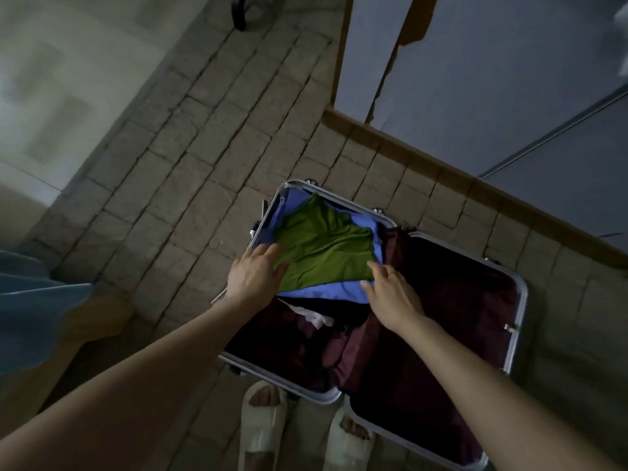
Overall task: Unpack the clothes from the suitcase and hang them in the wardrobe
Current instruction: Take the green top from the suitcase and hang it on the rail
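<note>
the suitcase (516,294) lies open on the tiled floor (190,185), clothes piled in its left half. on top is a folded green top (323,253) over a blue garment (336,292). the left hand (253,277) rests at the green top's left edge, fingers fairly straight; the right hand (390,290) lies at its right corner, fingertips on the cloth, and whether they pinch it i cannot tell. this looks like the first pick-up: next, close both hands on the green top, lift it free of the blue one, and turn to the wardrobe (509,79).

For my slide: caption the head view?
Both hands reach the green garment atop blue clothes in the open suitcase.
</note>
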